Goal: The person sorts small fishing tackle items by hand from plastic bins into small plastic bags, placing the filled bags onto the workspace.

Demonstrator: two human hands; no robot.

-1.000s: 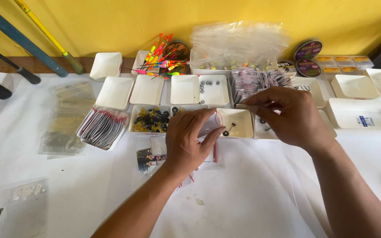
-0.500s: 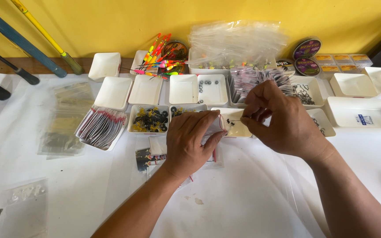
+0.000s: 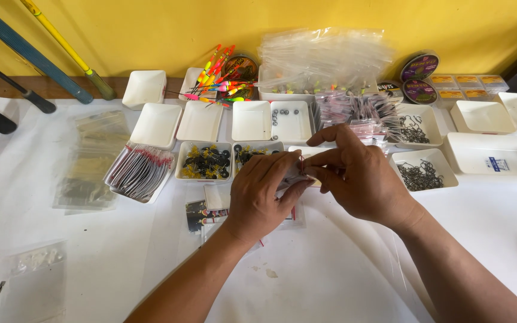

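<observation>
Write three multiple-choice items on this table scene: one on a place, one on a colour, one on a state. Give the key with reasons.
1. Where do the bright floats lie?
A. at the back by the wall
B. at the front table edge
C. in the left hand

2. What colour is the wall?
A. blue
B. yellow
C. grey

3. What are the left hand and right hand doing?
A. resting flat and apart
B. together pinching a small clear packet
C. lifting a tray

Key: A, the floats sit behind the white trays; B, the wall is plainly yellow; B, the fingertips of both hands meet on the packet.
</observation>
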